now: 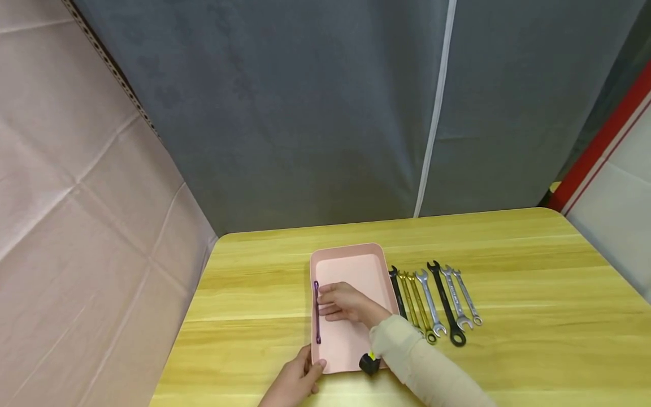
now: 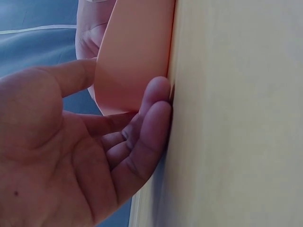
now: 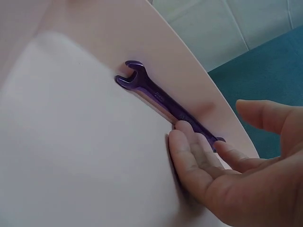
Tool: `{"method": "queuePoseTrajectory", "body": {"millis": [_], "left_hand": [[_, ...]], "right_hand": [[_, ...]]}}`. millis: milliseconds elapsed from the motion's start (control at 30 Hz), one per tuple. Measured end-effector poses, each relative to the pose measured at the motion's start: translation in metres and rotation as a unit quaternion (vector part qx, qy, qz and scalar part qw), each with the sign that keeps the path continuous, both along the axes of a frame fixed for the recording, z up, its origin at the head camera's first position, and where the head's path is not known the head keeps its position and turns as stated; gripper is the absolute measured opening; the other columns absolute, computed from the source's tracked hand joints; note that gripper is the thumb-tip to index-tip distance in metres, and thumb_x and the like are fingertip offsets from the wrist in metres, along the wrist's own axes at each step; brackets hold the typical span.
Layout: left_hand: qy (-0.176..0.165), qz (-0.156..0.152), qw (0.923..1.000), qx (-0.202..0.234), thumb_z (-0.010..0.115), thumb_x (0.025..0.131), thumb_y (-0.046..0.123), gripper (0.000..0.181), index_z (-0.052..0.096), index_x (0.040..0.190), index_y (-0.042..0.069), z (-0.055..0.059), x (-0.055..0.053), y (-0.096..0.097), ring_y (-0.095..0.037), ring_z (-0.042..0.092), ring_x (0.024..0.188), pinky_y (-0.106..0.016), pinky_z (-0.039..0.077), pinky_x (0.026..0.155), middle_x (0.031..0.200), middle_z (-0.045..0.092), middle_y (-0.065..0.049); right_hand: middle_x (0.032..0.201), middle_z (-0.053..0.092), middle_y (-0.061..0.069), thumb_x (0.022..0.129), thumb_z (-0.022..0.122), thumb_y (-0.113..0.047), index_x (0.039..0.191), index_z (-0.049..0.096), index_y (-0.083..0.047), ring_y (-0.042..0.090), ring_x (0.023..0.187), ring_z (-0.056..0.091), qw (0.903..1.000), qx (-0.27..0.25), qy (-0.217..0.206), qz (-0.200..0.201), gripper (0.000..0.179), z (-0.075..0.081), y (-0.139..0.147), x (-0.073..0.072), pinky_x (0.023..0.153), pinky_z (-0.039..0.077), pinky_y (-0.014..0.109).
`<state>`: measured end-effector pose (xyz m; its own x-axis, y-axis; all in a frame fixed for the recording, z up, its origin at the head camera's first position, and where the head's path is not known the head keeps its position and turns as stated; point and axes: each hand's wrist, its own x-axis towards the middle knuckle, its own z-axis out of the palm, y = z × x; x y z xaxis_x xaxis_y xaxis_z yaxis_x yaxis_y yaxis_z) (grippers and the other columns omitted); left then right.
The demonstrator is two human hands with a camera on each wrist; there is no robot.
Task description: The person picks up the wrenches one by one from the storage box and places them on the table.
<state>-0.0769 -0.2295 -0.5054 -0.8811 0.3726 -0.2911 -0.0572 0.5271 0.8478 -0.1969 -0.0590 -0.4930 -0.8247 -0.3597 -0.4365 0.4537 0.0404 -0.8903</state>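
A shallow pink tray (image 1: 351,265) stands on the wooden table, its long sides running away from me. Along the inside of its left wall lies a purple wrench (image 1: 317,316); the right wrist view shows its open-ended jaw (image 3: 135,78) plainly. My right hand (image 1: 346,302) reaches over the tray, its fingertips right beside the wrench's shaft and the thumb held apart. At the near left corner, my left hand (image 1: 300,374) grips the tray, with the thumb on the rim and the other fingers against the outer wall (image 2: 132,52).
Right of the tray lies a row of several wrenches: black (image 1: 446,302), gold (image 1: 420,302) and silver (image 1: 431,302). A grey curtain (image 1: 305,113) hangs behind the table (image 1: 244,294). Pale cloth (image 1: 91,226) covers the left side.
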Motion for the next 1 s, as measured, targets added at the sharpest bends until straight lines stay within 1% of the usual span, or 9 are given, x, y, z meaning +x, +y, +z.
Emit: {"method": "queuePoseTrajectory", "body": {"millis": [200, 400, 567, 800, 1000], "left_hand": [[-0.002, -0.004, 1.0, 0.0, 0.047, 0.095, 0.036, 0.063, 0.031, 0.136, -0.009, 0.0, 0.0, 0.0, -0.01, 0.053, 0.059, -0.022, 0.041, 0.048, 0.073, 0.054, -0.004], [-0.006, -0.004, 1.0, 0.002, 0.048, 0.095, 0.036, 0.067, 0.028, 0.136, -0.013, 0.001, 0.0, 0.0, -0.011, 0.053, 0.058, -0.021, 0.04, 0.048, 0.072, 0.054, -0.004], [-0.008, -0.004, 0.9999, 0.007, 0.049, 0.095, 0.036, 0.068, 0.027, 0.136, -0.014, 0.001, 0.0, 0.0, -0.011, 0.053, 0.057, -0.021, 0.041, 0.047, 0.072, 0.053, -0.004], [-0.009, -0.008, 0.9999, 0.009, 0.05, 0.094, 0.034, 0.066, 0.029, 0.135, -0.013, 0.001, 0.0, -0.001, -0.011, 0.053, 0.058, -0.021, 0.041, 0.048, 0.072, 0.053, -0.004], [-0.012, -0.009, 0.9999, 0.008, 0.05, 0.094, 0.034, 0.065, 0.03, 0.133, -0.014, 0.001, -0.001, -0.002, -0.011, 0.053, 0.059, -0.021, 0.041, 0.048, 0.073, 0.053, -0.004]], "right_hand": [[0.096, 0.061, 0.012, 0.084, 0.06, -0.006, 0.129, 0.046, 0.0, 0.022, 0.084, 0.064, 0.9999, -0.003, -0.011, -0.003, 0.048, -0.004, -0.003, 0.0, 0.077, 0.056, 0.039], [0.091, 0.06, 0.012, 0.08, 0.061, -0.002, 0.128, 0.043, -0.001, 0.023, 0.082, 0.063, 0.9998, -0.013, -0.015, -0.001, 0.051, -0.004, -0.006, 0.001, 0.075, 0.056, 0.042], [0.086, 0.06, 0.011, 0.08, 0.061, 0.0, 0.126, 0.043, -0.002, 0.023, 0.078, 0.063, 0.9998, -0.01, -0.017, -0.001, 0.05, -0.004, -0.008, 0.002, 0.073, 0.057, 0.043], [0.076, 0.06, 0.007, 0.081, 0.062, -0.001, 0.12, 0.046, -0.002, 0.018, 0.068, 0.061, 0.9998, -0.01, -0.018, -0.001, 0.042, -0.004, -0.013, 0.003, 0.071, 0.057, 0.042], [0.074, 0.058, 0.006, 0.081, 0.061, 0.0, 0.116, 0.044, -0.002, 0.017, 0.066, 0.059, 0.9997, -0.017, -0.018, 0.001, 0.039, -0.004, -0.016, 0.003, 0.07, 0.057, 0.041]]}}
